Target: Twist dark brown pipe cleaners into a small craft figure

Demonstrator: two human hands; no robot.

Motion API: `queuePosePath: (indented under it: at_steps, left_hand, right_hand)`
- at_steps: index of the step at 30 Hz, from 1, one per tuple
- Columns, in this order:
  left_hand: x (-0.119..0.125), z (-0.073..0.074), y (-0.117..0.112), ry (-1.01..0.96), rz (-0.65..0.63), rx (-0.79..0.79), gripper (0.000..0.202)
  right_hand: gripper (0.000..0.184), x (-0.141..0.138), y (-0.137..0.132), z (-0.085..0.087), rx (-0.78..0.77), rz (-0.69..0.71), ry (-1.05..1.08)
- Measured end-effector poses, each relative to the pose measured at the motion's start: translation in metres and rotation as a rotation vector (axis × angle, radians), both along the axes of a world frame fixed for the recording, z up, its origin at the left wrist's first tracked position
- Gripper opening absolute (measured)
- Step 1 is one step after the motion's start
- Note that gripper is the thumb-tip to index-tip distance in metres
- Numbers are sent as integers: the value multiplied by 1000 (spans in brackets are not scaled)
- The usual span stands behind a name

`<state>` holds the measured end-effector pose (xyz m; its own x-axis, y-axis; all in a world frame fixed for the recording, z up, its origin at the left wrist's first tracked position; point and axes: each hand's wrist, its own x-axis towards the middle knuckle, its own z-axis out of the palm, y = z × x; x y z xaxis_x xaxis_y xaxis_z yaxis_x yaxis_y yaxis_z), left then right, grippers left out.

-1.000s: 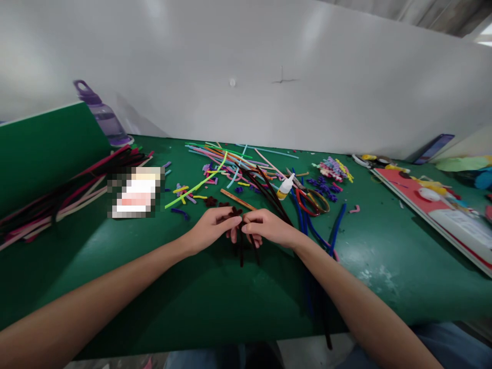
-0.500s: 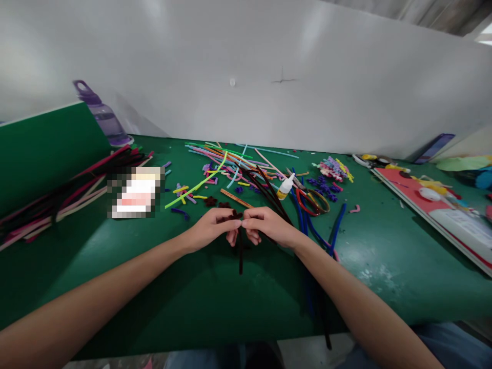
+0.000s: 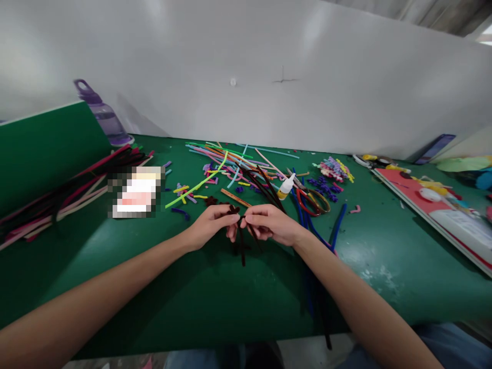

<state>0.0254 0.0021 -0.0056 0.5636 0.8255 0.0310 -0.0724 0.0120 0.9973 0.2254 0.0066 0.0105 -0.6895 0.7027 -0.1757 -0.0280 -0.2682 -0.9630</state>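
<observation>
Dark brown pipe cleaner (image 3: 242,251) is pinched between my two hands, close together above the green table. My left hand (image 3: 212,225) grips its bent, looped upper part with thumb and fingers. Thumb and forefinger of my right hand (image 3: 272,224) close on the same brown piece just beside; one end hangs straight down and another slants below the right fingers. Partly behind my left hand lie small brown bent pieces (image 3: 211,201). Long dark brown pipe cleaners (image 3: 265,184) stretch out behind my right hand.
Beyond the hands are a heap of coloured pipe cleaners (image 3: 215,159), a glue bottle (image 3: 286,186) and red-handled scissors (image 3: 313,201). A purple water bottle (image 3: 109,123) stands back left. Blue pipe cleaners (image 3: 338,225) lie near my right forearm; a red-and-white book (image 3: 430,210) is at right.
My right hand has shifted slightly right, opening a small gap between the fingertips. A second brown end now shows below the right fingers.
</observation>
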Motion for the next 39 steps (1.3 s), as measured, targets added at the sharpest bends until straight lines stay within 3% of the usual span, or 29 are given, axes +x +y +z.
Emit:
queuePosePath:
  at_steps: [11,21,26,39]
  left_hand:
    - [1,1,0,4,13,19,22]
    - [3,3,-1,-28,17,-4,18]
    - [4,5,-4,-61,-45,-50,20]
    - [2,3,0,-18,-23,-93,18]
  right_hand:
    - [18,1,-1,5,-26,49,43]
    - [24,-7,-1,-2,97,-93,-35]
    - [23,-9,-4,1,186,-111,-69]
    - [20,-11,-7,3,253,-152,-71]
